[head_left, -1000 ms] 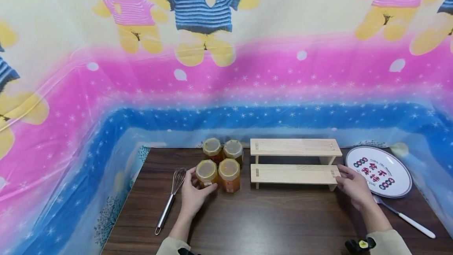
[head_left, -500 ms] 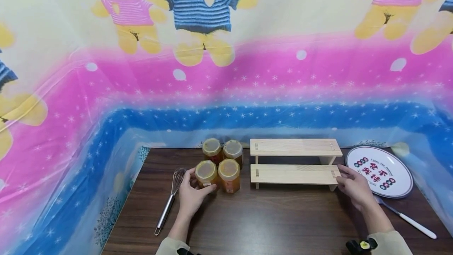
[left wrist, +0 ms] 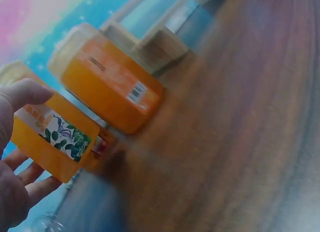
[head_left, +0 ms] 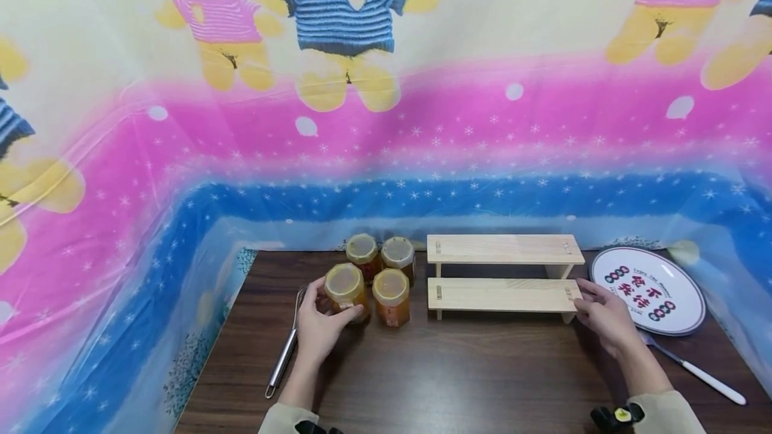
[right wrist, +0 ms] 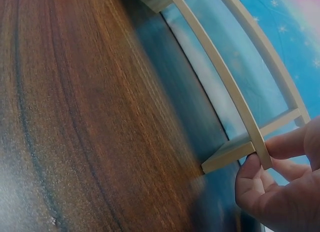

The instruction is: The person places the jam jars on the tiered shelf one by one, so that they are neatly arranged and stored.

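The left hand [head_left: 322,324] grips a lidded amber jar [head_left: 346,284] just left of a similar jar [head_left: 391,297], while the right hand [head_left: 605,317] pinches a two-tier wooden shelf [head_left: 504,250] at its lower board's [head_left: 500,295] right end.

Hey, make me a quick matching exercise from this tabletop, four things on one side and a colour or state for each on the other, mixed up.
Things
1. Whisk
2. Wooden stand
3. Left hand
4. Plate

Colours and states
A. Held at one end by the right hand
B. White with a dark line round the rim
C. Silver-coloured, with a long handle
D. Gripping a yellow-lidded jar

Right pairs: 1-C, 2-A, 3-D, 4-B.
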Action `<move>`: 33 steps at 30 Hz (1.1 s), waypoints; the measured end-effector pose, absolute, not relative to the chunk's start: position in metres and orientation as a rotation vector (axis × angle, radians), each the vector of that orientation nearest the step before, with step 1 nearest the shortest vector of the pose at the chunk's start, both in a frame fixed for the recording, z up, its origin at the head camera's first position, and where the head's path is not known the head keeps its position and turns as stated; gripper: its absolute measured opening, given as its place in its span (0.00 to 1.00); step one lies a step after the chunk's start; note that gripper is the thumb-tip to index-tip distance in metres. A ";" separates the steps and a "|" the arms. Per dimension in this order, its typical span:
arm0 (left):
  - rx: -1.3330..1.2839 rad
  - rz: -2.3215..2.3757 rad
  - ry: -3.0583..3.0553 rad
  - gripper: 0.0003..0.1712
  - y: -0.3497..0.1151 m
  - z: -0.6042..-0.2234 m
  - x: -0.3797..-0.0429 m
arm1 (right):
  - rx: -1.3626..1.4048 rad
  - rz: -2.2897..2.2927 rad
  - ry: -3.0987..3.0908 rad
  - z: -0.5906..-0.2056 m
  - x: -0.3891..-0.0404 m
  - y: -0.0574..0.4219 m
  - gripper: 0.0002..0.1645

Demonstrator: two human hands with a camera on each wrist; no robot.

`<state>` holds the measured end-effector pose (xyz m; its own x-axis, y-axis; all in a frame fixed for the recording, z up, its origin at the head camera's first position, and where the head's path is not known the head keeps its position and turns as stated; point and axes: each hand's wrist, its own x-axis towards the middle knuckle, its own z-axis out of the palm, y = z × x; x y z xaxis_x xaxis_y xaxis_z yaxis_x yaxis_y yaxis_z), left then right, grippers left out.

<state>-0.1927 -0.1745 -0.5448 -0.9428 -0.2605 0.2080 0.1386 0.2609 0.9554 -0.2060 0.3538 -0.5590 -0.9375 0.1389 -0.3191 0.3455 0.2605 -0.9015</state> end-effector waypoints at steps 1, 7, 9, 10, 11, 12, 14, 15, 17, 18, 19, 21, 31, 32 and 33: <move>0.107 -1.734 -2.207 0.45 -0.175 -0.541 -0.193 | 0.460 -1.753 2.347 -0.559 -0.206 0.354 0.39; 0.080 -1.710 -2.186 0.44 -0.171 -0.510 -0.188 | 0.463 -1.764 2.345 -0.560 -0.208 0.355 0.39; 0.072 -1.694 -2.179 0.43 -0.167 -0.495 -0.184 | 0.457 -1.767 2.347 -0.561 -0.208 0.355 0.39; 0.067 -1.685 -2.179 0.43 -0.165 -0.487 -0.182 | 0.455 -1.768 2.348 -0.561 -0.208 0.355 0.39; 0.065 -1.672 -2.185 0.42 -0.163 -0.478 -0.180 | 0.453 -1.769 2.349 -0.561 -0.208 0.355 0.39; 0.062 -1.656 -2.192 0.42 -0.162 -0.471 -0.177 | 0.452 -1.770 2.349 -0.561 -0.208 0.355 0.39; 0.053 -1.624 -2.207 0.42 -0.160 -0.461 -0.175 | 0.450 -1.771 2.347 -0.561 -0.207 0.355 0.39; 0.042 -1.609 -2.211 0.41 -0.160 -0.457 -0.175 | 0.450 -1.770 2.346 -0.561 -0.207 0.354 0.39; 0.018 -1.589 -2.211 0.42 -0.160 -0.454 -0.176 | 0.453 -1.771 2.344 -0.561 -0.207 0.354 0.39; 0.005 -1.588 -2.203 0.42 -0.161 -0.455 -0.178 | 0.455 -1.771 2.343 -0.561 -0.207 0.354 0.39; -0.007 -1.588 -2.197 0.42 -0.162 -0.457 -0.180 | 0.457 -1.772 2.342 -0.562 -0.207 0.354 0.39; -0.028 -1.596 -2.185 0.42 -0.164 -0.461 -0.185 | 0.458 -1.770 2.342 -0.562 -0.207 0.354 0.39; -0.131 -1.581 -2.252 0.42 -0.157 -0.454 -0.200 | 0.461 -1.772 2.341 -0.561 -0.206 0.354 0.39; -0.138 -1.580 -2.259 0.42 -0.155 -0.452 -0.201 | 0.463 -1.773 2.339 -0.561 -0.206 0.354 0.39; -0.143 -1.580 -2.265 0.43 -0.152 -0.450 -0.202 | 0.465 -1.776 2.336 -0.561 -0.206 0.354 0.39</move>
<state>-0.2020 -0.1525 -0.4502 -0.9250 -0.1280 0.3579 0.2916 0.3649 0.8842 -0.2060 0.3538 -0.5611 -0.9370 0.1428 -0.3189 0.3455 0.2423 -0.9066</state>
